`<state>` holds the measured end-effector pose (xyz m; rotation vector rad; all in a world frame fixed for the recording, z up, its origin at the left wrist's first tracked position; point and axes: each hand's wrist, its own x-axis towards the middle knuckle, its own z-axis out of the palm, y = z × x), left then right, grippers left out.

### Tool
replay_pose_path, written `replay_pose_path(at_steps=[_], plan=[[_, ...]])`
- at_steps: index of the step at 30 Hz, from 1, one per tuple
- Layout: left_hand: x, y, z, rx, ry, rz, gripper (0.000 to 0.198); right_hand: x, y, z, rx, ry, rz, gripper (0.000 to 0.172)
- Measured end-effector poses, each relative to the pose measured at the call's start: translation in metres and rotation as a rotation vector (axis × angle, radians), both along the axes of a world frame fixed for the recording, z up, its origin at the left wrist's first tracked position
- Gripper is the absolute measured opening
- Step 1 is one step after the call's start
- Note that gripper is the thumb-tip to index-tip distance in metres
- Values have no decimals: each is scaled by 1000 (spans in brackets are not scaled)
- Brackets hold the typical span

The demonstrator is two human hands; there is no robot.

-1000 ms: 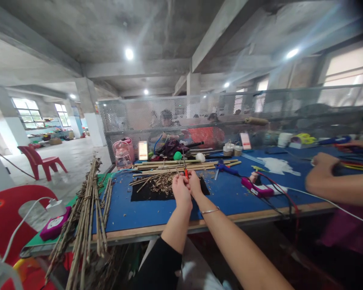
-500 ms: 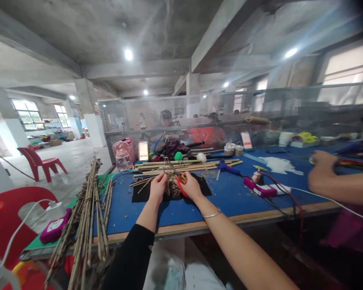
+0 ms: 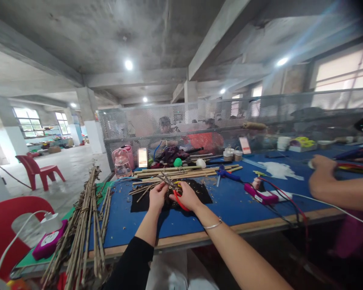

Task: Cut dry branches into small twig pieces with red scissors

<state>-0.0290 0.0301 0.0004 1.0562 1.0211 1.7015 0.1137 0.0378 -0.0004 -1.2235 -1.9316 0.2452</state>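
Note:
Scissors with red and yellow handles are in my right hand, its fingers through the loops. Their blades point up and to the left, towards the fingertips of my left hand. My left thumb and fingers are pinched together beside the blades, and what they hold is too small to make out. Under both hands lies a black cloth strewn with small brown clippings. Several short twigs rest on its left side, next to my left hand.
Long sticks lie behind the cloth on the blue table. A bundle of stalks hangs over the left edge. To the right are a blue glue gun, a purple power strip and a co-worker's hand.
The scissors have swung left, their blades now lying lower and more slanted beside my left fingers. My right hand has turned slightly with them. The camera view has shifted a little.

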Motion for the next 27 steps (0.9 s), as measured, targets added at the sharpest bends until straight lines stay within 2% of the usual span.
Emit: replay_pose_path(at_steps=[8, 19, 27], plan=[[5, 3, -1, 24, 45, -41, 37, 1, -7, 4, -15, 17, -12, 49], [7, -2, 3, 97, 132, -33, 37, -3, -15, 13, -102, -161, -130, 44], [7, 1, -4, 23, 39, -95, 39, -3, -15, 11, -47, -193, -177, 45]])
